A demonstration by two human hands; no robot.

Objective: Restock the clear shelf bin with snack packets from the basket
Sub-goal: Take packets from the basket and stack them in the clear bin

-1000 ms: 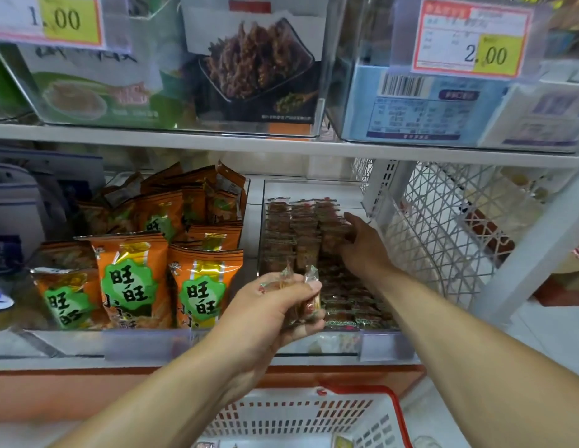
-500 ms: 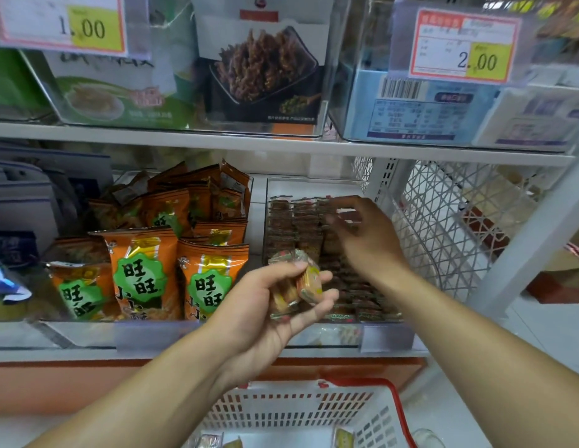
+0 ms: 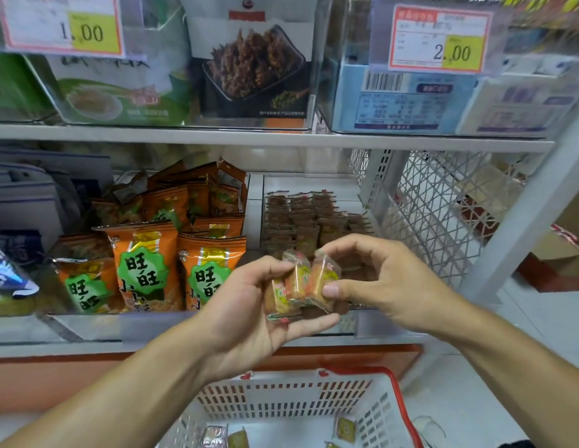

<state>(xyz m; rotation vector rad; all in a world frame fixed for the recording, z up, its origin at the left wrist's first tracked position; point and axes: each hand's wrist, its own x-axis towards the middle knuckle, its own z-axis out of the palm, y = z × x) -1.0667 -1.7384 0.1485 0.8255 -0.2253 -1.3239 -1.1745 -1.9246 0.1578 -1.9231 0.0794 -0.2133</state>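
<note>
A small bunch of snack packets [image 3: 301,287], clear-wrapped with orange and yellow print, is held in front of the lower shelf, just ahead of the clear shelf bin [image 3: 314,182]. The left hand [image 3: 249,315] cradles the bunch from below and behind, its grip closed around the packets with the thumb on top and the fingers curled under them. The right hand [image 3: 382,282] meets it from the other side, its grip pinching the rightmost packet between thumb and curled fingers.

Behind the hands, the bin holds neat rows of small brown packets [image 3: 298,215], packed close together and filling much of its floor; the near end is hidden by the hands. To its left stand orange bags [image 3: 146,263] with green labels, upright at the front and heaped loosely behind. A white wire mesh panel [image 3: 437,208] closes off the shelf on the right.

Below, a white plastic basket [image 3: 281,402] with a red handle sits under the forearms, a few loose packets [image 3: 344,430] lying on its bottom.

On the upper shelf, clear bins hold boxed goods, with price tags [image 3: 440,40] reading 1.00 at left and 2.00 at right.
</note>
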